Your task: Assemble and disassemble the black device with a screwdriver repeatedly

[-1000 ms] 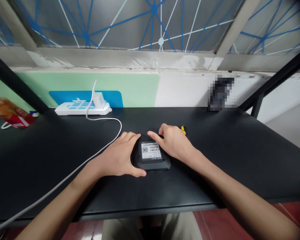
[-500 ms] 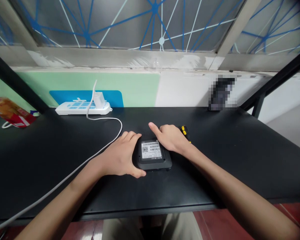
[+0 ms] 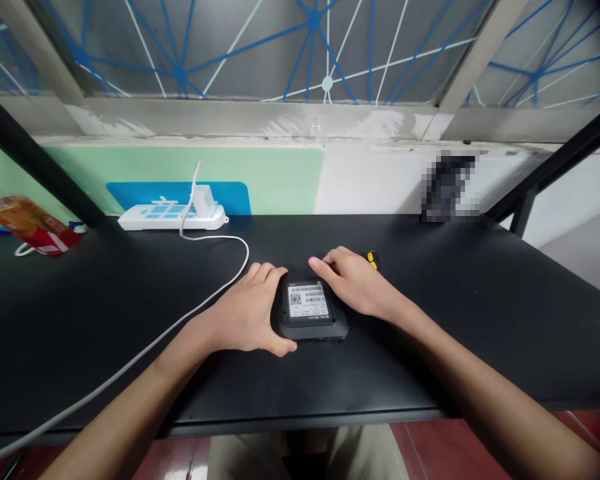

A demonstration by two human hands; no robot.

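A flat black device [image 3: 339, 328] lies on the black table [image 3: 330, 387], its white label with a QR code facing up. My left hand [image 3: 253, 310] grips the device's left side, thumb at the near edge and fingers at the far edge. At the device's upper right rests my right hand [image 3: 357, 280], its thumb stretched toward the far edge and its other fingers curled under, so whether they hold anything is hidden. Just beyond my right hand lies a small black and yellow object [image 3: 373, 259], partly covered by it.
A white power strip [image 3: 167, 219] with a plug stands at the back left, its white cable [image 3: 175, 328] running to the front left. A tilted bottle [image 3: 33, 223] is at the far left. A pixelated dark object [image 3: 443, 190] leans at the back right.
My right hand has shifted slightly to the right, its thumb drawn back a little. My left hand keeps its place on the device. The whole view has moved slightly.
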